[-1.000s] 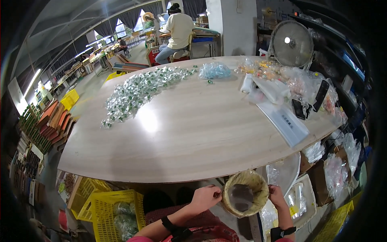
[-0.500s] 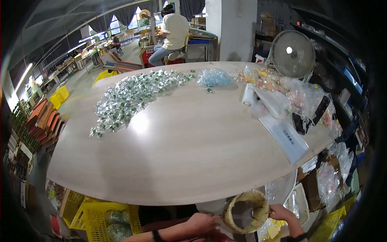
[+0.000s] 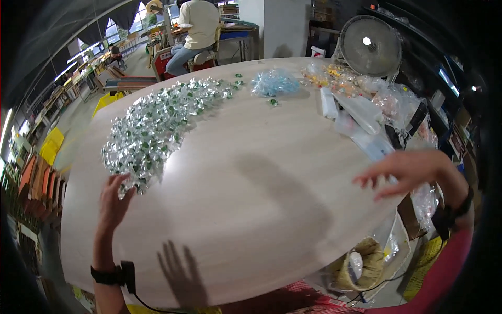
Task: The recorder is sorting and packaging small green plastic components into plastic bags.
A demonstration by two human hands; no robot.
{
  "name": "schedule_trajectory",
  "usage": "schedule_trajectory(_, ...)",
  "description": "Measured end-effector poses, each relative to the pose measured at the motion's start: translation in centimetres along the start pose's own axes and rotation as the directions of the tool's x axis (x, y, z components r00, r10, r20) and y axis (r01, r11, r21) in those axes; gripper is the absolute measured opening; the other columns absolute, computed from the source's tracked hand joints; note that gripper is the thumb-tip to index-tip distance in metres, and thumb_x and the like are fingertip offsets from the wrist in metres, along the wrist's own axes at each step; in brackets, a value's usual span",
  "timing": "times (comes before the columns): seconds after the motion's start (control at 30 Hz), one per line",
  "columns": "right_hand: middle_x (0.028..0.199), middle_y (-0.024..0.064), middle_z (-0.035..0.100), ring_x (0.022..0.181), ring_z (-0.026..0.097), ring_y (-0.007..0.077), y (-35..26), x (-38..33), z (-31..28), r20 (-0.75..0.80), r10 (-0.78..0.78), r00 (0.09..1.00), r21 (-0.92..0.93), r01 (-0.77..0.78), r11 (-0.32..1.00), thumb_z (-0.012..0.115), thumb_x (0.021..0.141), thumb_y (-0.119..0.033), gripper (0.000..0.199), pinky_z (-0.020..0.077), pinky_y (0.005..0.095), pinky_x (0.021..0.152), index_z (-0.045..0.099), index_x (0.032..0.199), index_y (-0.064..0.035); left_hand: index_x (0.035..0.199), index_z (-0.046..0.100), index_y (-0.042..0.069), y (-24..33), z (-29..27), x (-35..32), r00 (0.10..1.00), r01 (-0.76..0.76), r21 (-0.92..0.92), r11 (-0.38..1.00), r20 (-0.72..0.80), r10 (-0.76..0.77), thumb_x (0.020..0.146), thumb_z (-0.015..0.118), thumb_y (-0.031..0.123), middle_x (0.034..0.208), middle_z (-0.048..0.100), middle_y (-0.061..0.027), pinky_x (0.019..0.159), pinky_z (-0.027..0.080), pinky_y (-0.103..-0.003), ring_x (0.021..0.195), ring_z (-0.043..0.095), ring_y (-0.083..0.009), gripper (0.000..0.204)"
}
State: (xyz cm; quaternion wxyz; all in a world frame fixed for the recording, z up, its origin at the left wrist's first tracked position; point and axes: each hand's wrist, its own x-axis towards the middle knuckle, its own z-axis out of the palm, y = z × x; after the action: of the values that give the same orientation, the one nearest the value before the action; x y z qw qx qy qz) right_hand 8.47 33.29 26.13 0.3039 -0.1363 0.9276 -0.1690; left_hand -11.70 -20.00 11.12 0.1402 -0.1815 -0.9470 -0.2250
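Note:
At the near left end of a long heap of small clear-wrapped pieces with green centres (image 3: 149, 128), my left hand (image 3: 114, 201) rests with fingers curved and apart, its fingertips touching the nearest pieces. Over the right part of the table, my right hand (image 3: 405, 172) is held out palm down, fingers spread and slightly blurred, nothing in it. Past the table's near right edge sits a round, straw-coloured, hollow container (image 3: 366, 267) with something whitish inside. Both wrists wear black bands.
A pale, curved-edge table (image 3: 235, 209) fills the middle. Light blue wrapped pieces (image 3: 274, 82) lie at its far side. Plastic bags (image 3: 387, 102) and a white roll (image 3: 328, 103) crowd the right, before a fan (image 3: 370, 46). Another person (image 3: 198, 26) sits beyond, turned away.
Both hands have let go of the straw-coloured container, now lower right. My left hand has gone to the heap's near end; my right hand has risen over the table. The view has shifted.

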Motion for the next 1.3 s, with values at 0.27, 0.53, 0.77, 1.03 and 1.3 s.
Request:
schedule_trajectory(0.27,0.133,0.0150,0.051,0.124,0.049,0.0322,10.4,23.3,-3.8,-0.397,0.243,0.885,-0.349,-0.391,0.852,0.066,0.086,-0.037,0.069,0.0455,0.0473,0.096,0.036,0.145,-0.0171,0.147,0.035,0.016,-13.9,5.5,11.8,0.956,0.277,0.146,0.950,0.053,-0.287,0.079,0.066,0.061,0.154,0.015,-0.0270,0.114,0.025,-0.047,0.142,0.022,-0.0424,0.088)
schedule_trajectory(0.53,0.141,0.0192,0.041,0.127,0.044,0.0393,18.0,39.3,-5.8,-0.753,0.398,0.524,0.040,-0.567,0.823,0.070,0.080,-0.030,0.083,0.0424,0.0481,0.101,0.026,0.149,-0.0207,0.151,0.028,0.019,-20.6,10.0,18.6,0.901,0.434,0.019,0.901,-0.023,-0.434,0.075,0.060,0.073,0.154,0.014,-0.0300,0.116,0.019,-0.047,0.143,0.014,-0.0445,0.099)
schedule_trajectory(0.77,0.098,0.0169,0.065,0.098,0.061,0.0336,24.9,46.2,-6.8,-0.866,0.118,0.485,-0.088,-0.381,0.920,0.068,0.081,-0.020,0.052,0.0494,0.0437,0.088,0.053,0.130,-0.0113,0.144,0.036,0.001,-18.7,12.3,22.2,0.895,0.369,-0.012,0.929,0.272,-0.352,0.080,0.059,0.068,0.153,0.026,-0.0229,0.113,0.030,-0.041,0.141,0.027,-0.0345,0.095)
schedule_trajectory(1.03,0.107,0.0124,0.065,0.091,0.064,0.0213,14.4,50.1,-5.4,-0.928,0.112,0.355,0.201,0.225,0.953,0.068,0.081,-0.014,0.052,0.0533,0.0351,0.082,0.052,0.131,-0.0087,0.144,0.038,0.002,-14.9,14.7,16.6,0.952,0.091,0.043,0.995,0.288,-0.099,0.077,0.057,0.072,0.151,0.033,-0.0192,0.116,0.020,-0.043,0.141,0.026,-0.0394,0.099)
schedule_trajectory(1.3,0.156,0.0064,0.028,0.140,0.029,0.0289,2.0,43.4,4.0,-0.491,-0.321,0.810,-0.220,0.241,0.945,0.041,0.087,-0.071,0.076,0.0243,0.0631,0.106,0.034,0.147,-0.0258,0.146,0.038,0.027,0.1,17.6,12.8,0.868,-0.242,-0.107,0.964,0.421,0.264,0.081,0.058,0.067,0.156,0.023,-0.0155,0.109,0.019,-0.067,0.140,0.022,-0.0481,0.079)
